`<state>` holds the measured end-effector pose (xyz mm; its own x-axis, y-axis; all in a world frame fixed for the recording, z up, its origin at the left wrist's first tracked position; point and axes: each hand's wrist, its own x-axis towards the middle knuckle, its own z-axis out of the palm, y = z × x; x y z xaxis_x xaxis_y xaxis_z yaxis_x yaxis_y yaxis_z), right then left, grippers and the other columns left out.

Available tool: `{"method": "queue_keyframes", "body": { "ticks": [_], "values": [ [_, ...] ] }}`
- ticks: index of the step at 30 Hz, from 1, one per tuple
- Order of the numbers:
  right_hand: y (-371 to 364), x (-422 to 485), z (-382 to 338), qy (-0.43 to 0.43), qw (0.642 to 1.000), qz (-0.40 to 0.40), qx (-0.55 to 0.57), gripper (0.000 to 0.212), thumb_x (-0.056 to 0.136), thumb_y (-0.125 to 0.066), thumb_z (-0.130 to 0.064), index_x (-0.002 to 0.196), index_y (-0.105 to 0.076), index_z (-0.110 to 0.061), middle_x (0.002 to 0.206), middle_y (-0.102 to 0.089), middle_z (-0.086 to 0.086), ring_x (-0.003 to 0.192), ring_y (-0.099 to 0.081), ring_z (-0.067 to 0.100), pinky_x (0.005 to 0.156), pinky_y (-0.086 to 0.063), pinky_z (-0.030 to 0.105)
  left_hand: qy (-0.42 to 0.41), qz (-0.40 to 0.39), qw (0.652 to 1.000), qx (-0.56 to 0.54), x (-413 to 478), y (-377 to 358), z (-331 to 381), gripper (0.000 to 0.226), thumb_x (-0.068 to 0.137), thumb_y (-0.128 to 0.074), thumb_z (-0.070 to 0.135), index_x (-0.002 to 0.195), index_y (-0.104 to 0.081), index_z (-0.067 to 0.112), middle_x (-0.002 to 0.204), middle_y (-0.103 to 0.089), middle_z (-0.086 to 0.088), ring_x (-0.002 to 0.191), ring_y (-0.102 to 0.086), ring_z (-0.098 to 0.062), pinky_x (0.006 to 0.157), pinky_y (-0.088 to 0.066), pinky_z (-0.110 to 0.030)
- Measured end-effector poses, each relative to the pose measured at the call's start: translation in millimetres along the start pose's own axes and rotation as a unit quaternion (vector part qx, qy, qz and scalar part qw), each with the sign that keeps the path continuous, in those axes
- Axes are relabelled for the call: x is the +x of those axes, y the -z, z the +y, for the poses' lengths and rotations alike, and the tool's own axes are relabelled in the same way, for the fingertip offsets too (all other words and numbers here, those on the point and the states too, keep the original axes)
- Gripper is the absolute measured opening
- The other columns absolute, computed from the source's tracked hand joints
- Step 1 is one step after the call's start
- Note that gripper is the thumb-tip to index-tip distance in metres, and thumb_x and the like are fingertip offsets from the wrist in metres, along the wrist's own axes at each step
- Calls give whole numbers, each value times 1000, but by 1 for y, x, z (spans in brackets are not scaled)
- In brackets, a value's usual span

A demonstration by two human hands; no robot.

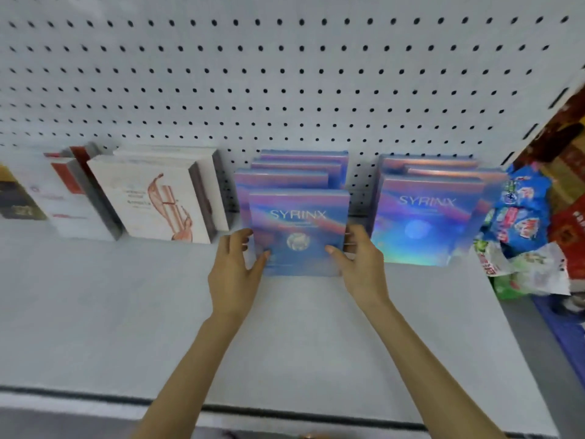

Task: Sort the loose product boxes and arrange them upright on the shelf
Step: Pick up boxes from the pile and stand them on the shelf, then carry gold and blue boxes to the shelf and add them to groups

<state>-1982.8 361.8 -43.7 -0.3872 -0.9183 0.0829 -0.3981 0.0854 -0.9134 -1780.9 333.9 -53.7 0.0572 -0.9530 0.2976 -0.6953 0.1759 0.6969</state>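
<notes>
Both hands on one box. Left hand (235,264) grips the left edge of the front SYRINX box (299,231), thumb on its face; right hand (356,258) clamps the right edge the same way. Box upright, centre of frame, base on the white shelf (110,312).

Behind it: a row of matching holographic boxes (294,169), upright, stacked front to back toward the pegboard (285,74). Count unclear from blur.

Right of centre: a second SYRINX row (427,217), also upright, a narrow gap between the two rows.

Left of centre: white boxes with a reddish figure (158,201), upright, slightly angled. Further left, white boxes with red panels (68,191); a dark box (15,201) at the left edge.

Right edge of frame: shelf ends; blue and white snack packets (519,213) and crumpled wrappers (531,270) piled just past it, beside the second row.

Open room: broad bare shelf in front of all rows, down to the dark-lined front lip (285,413) at lower frame. Forearms cross this space.
</notes>
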Motion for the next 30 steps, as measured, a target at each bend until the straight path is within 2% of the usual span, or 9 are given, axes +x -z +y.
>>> {"method": "queue_keyframes", "body": {
  "ticks": [3, 6, 9, 11, 15, 18, 22, 26, 30],
  "values": [
    [-7, 10, -1, 10, 1000, -1, 6, 32, 82, -73, -13, 111, -58, -12, 97, -70, 7, 81, -64, 19, 78, -52, 31, 49, 37, 998, -6, 5, -4, 3, 52, 82, -73, 33, 125, -48, 17, 123, -52, -3, 108, -56, -23, 78, -49, -35],
    [-10, 13, -4, 5, 1000, 10, 14, 29, 82, -74, -12, 107, -60, -12, 89, -66, -1, 69, -59, 1, 70, -46, 15, 101, 37, 993, -54, 15, -4, -1, 67, 78, -77, 33, 132, -42, 15, 127, -48, -5, 108, -53, -19, 84, -50, -36],
    [-10, 13, -2, -7, 1000, 15, 18, 28, 82, -74, -17, 101, -55, -24, 81, -61, -10, 66, -58, 6, 69, -53, 35, 130, 20, 990, -59, 23, -1, -5, 75, 75, -78, 38, 135, -38, 17, 128, -48, -4, 109, -53, -18, 89, -50, -38],
    [-12, 13, 0, -15, 1000, 19, 10, 28, 82, -74, -23, 100, -53, -28, 83, -62, -9, 70, -61, 11, 73, -54, 41, 131, 14, 990, -48, 24, -2, -5, 74, 76, -77, 39, 135, -38, 16, 129, -48, -4, 110, -53, -19, 88, -49, -37],
    [-18, 9, 3, -40, 998, 48, 12, 28, 84, -72, -25, 102, -51, -26, 94, -62, -4, 74, -59, 11, 82, -53, 45, 135, -2, 989, -55, 24, -7, -4, 69, 81, -73, 38, 135, -38, 14, 132, -48, -5, 113, -53, -21, 88, -48, -35],
    [-26, -6, 3, -72, 994, 74, 19, 37, 88, -68, -17, 120, -49, -14, 115, -53, 4, 89, -55, 17, 90, -50, 47, 132, -17, 989, -71, 17, 0, -7, 64, 83, -71, 34, 134, -38, 15, 131, -47, -4, 112, -52, -19, 87, -45, -29],
    [-42, -55, -11, -77, 991, 108, 21, 47, 89, -66, -12, 131, -43, -11, 121, -45, 2, 101, -52, 21, 94, -48, 41, 133, -29, 981, -136, -19, 45, -15, 52, 86, -69, 27, 130, -43, 18, 124, -51, 1, 103, -55, -9, 85, -46, -21],
    [-79, -133, -48, -65, 997, 1, 49, 42, 88, -65, -10, 123, -47, -25, 115, -54, -4, 94, -60, 14, 77, -45, 9, 179, -58, 952, -242, -92, 128, -53, 33, 88, -66, 15, 116, -52, 24, 107, -63, 8, 91, -63, 0, 74, -48, -9],
    [-146, -221, -89, -51, 980, -169, 88, 44, 87, -67, -12, 115, -50, -42, 114, -58, -18, 93, -63, 0, 78, -47, 9, 253, -31, 934, -249, -165, 213, -127, 30, 86, -67, 9, 110, -58, 25, 100, -69, 3, 85, -67, -11, 74, -53, -19]
  ]
}}
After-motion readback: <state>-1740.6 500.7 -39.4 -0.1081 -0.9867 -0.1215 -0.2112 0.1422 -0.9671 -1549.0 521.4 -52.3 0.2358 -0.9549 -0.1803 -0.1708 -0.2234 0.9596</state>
